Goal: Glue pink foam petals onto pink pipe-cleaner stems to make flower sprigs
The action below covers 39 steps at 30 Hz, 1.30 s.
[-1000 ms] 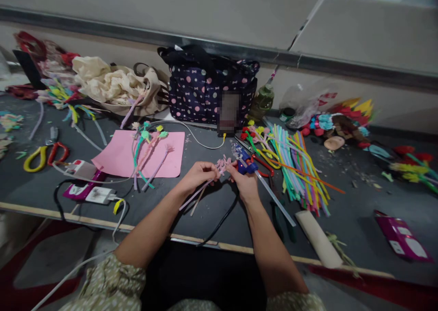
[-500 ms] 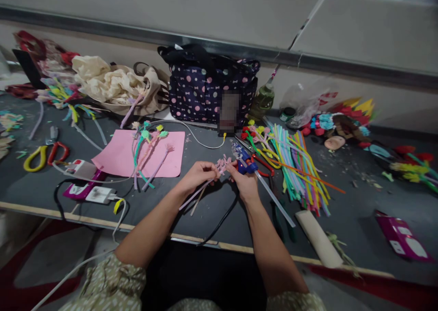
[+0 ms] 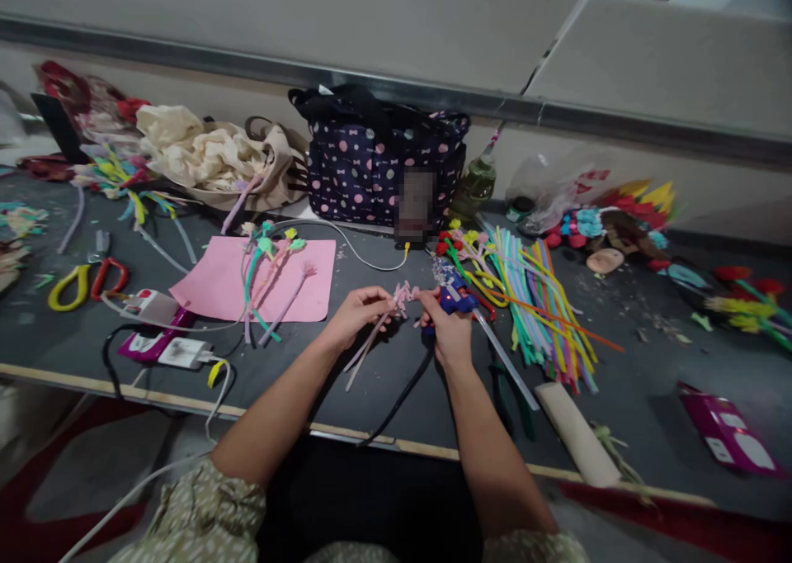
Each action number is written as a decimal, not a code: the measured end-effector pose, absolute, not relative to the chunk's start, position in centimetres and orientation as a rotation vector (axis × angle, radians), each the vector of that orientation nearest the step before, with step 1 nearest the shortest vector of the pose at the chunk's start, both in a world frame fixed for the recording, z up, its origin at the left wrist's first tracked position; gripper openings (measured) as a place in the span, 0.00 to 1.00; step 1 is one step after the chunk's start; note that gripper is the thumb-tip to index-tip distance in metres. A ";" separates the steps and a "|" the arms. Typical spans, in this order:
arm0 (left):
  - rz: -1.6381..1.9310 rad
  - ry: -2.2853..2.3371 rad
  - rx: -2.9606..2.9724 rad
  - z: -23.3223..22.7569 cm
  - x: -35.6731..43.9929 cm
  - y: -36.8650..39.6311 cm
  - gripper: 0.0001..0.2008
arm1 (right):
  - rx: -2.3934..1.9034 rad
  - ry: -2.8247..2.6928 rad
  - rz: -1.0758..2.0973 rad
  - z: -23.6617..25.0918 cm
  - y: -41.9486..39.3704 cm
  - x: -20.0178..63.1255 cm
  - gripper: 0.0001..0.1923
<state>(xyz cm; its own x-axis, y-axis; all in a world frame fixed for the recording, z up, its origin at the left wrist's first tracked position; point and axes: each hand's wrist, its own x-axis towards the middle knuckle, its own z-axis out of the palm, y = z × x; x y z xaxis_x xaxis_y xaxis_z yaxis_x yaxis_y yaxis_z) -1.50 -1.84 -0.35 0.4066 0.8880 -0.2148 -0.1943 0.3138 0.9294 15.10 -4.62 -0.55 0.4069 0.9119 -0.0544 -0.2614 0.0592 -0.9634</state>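
My left hand (image 3: pixel 359 313) pinches a pink pipe-cleaner flower (image 3: pixel 402 296) near its head, and the pink stems trail down-left over the dark table (image 3: pixel 624 365). My right hand (image 3: pixel 446 328) touches the flower head with its fingertips and lies over a blue glue gun (image 3: pixel 456 295), whose clear glue stick (image 3: pixel 504 358) sticks out to the lower right. A black cord (image 3: pixel 402 394) runs from under the right hand to the table's front edge.
A pink sheet (image 3: pixel 216 286) with finished pipe-cleaner flowers (image 3: pixel 269 270) lies left. Coloured pipe cleaners (image 3: pixel 538 299) fan out right. A dotted bag (image 3: pixel 384 167), cloth bag (image 3: pixel 210 158), scissors (image 3: pixel 83 281), power strip with chargers (image 3: pixel 157 340), cardboard tube (image 3: pixel 575 435) and magenta box (image 3: pixel 727 439) surround me.
My right hand has slid slightly down and onto the glue gun. The left hand keeps its hold on the pink flower. The view shifted a little.
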 end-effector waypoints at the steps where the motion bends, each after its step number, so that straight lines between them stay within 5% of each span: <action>1: 0.851 0.859 0.980 -0.4 -1.5 -1.8 0.14 | -1.164 -0.701 1.017 -0.6 -4.6 15.1 0.18; 39: 1.128 0.965 0.778 -0.4 -1.6 -1.0 0.15 | -1.492 -0.882 0.960 -2.0 -3.9 17.5 0.21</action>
